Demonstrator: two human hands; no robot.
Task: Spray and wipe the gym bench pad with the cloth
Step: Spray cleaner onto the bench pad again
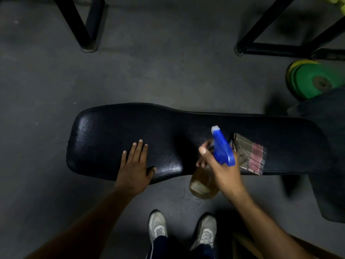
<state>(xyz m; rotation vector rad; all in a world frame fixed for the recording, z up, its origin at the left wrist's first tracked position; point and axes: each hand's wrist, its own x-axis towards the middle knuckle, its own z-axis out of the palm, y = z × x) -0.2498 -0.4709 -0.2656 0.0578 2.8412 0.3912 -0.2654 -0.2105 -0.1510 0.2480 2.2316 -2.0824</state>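
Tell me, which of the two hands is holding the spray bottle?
The right hand grips the blue-topped spray bottle; the left hand lies flat and empty on the bench pad.

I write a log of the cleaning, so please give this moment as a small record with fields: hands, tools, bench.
left hand: flat on the bench pad, holds nothing
right hand: holds the spray bottle, nozzle pointing away from the person
cloth: folded, checked, lies on the pad beside the bottle
wiping: not yet begun
floor: weight plates at far right
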